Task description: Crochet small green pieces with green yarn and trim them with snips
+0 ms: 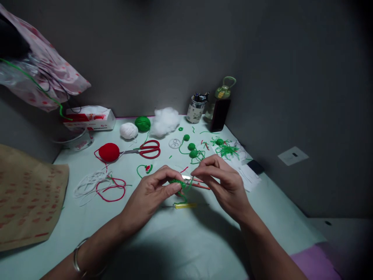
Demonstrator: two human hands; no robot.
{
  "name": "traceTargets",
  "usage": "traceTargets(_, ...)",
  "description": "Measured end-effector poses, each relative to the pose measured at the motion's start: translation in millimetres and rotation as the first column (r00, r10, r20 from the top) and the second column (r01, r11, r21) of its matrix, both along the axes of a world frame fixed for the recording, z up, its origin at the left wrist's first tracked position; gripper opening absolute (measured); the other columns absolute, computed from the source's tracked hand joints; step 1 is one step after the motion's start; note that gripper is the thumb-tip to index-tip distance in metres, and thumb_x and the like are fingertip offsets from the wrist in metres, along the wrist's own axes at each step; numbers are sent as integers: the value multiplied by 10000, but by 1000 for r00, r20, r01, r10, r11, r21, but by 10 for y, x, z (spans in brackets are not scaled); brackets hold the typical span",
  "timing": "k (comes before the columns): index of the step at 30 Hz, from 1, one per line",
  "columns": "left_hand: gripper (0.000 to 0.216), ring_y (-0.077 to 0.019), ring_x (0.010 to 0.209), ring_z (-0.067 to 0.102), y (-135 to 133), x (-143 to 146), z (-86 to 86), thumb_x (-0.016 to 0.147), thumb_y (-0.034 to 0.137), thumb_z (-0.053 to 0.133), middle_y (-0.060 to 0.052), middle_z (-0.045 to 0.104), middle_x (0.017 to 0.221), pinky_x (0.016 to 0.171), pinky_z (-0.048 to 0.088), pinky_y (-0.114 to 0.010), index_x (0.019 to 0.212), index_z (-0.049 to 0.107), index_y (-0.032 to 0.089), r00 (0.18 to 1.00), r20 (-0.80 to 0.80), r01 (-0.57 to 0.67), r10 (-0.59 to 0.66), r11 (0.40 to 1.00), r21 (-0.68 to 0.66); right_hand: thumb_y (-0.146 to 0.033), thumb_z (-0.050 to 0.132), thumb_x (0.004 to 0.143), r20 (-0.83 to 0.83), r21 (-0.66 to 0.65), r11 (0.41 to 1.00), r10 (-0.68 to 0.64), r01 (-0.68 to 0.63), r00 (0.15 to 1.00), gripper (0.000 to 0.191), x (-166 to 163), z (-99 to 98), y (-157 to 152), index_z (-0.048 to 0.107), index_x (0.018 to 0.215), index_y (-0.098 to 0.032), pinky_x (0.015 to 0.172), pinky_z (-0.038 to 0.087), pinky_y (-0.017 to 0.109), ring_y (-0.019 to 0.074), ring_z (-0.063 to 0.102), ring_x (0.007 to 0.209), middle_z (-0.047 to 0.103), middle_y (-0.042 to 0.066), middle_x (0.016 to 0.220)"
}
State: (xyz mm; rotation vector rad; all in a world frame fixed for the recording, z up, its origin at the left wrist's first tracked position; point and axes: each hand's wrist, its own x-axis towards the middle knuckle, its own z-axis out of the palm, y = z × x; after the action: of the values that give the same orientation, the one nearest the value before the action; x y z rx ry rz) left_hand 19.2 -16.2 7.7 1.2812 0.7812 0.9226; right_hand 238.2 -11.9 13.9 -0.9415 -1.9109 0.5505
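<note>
My left hand (155, 188) is closed on a small green crocheted piece (177, 181), with the thumb pressed along its near side. To the right, my right hand (225, 181) pinches thumb and forefinger together at the end of a green yarn strand (189, 186) that runs from the piece. Whether a needle is also in that pinch is too small to make out. Below the hands lies a crochet hook with a yellow handle (185, 206). Behind them, partly hidden, are orange-handled snips (201, 185). A small red-and-green crocheted piece (149, 168) lies beyond my left hand.
Red-handled scissors (150, 149) lie beside a red yarn ball (108, 152). Farther back are a white yarn ball (128, 131), a green yarn ball (142, 124) and stuffing (165, 121). Several green crocheted balls (193, 153) lie right of centre. A paper bag (29, 198) stands left.
</note>
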Motion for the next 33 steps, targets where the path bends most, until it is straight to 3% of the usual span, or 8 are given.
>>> traceTargets(8,69,-133,859,547,11,7,-12,934,272,649,15,572,930,808,441,-255,929,711,244,999,-46,30,-29,999,19,-55,591,944,-4,-14,999,40,-40,999,234,-22,-5,-21,739,1011,-224,690,503,249,117,593,816,593,19,904)
traceTargets(15,75,-143,853,548,-4,0,-43,941,298,642,15,550,942,792,439,-276,953,690,242,994,32,109,-107,992,-68,-67,628,928,-45,-72,991,112,-116,993,201,-48,-14,-22,754,985,-214,698,505,263,132,617,830,630,28,894)
traceTargets(19,73,-142,879,547,-6,26,-68,959,293,621,15,598,926,807,423,-261,959,657,229,994,40,103,-100,991,-81,-100,661,918,-38,-84,995,45,-48,998,130,-102,-35,-41,731,981,-190,696,521,272,146,640,825,682,39,884)
traceTargets(22,91,-137,856,558,-10,59,-87,956,306,622,19,620,890,795,422,-256,967,636,217,996,52,72,-66,990,-118,-81,618,939,16,-22,999,44,-44,999,182,-170,-53,-95,689,1081,-171,753,552,282,154,666,886,713,64,958)
traceTargets(27,139,-150,832,562,-13,98,-142,925,320,640,10,616,861,788,432,-276,943,601,187,998,63,-16,27,986,-169,-56,558,961,247,246,964,36,-98,968,318,-243,-124,-155,589,1275,-101,856,595,334,196,688,1030,713,154,1121)
traceTargets(30,159,-148,789,539,-7,110,-173,906,331,648,20,585,827,758,424,-280,919,582,187,998,44,-26,34,985,-172,-88,515,989,323,330,941,-46,-67,945,255,-237,-140,-151,619,1220,-117,790,615,304,189,715,975,735,139,1086)
traceTargets(33,165,-148,771,508,-6,115,-170,893,341,645,27,559,815,726,404,-280,903,568,195,999,35,8,-3,986,-165,-125,507,1000,303,292,956,-82,-11,949,197,-228,-106,-170,676,1091,-169,698,608,261,163,726,885,746,104,1036)
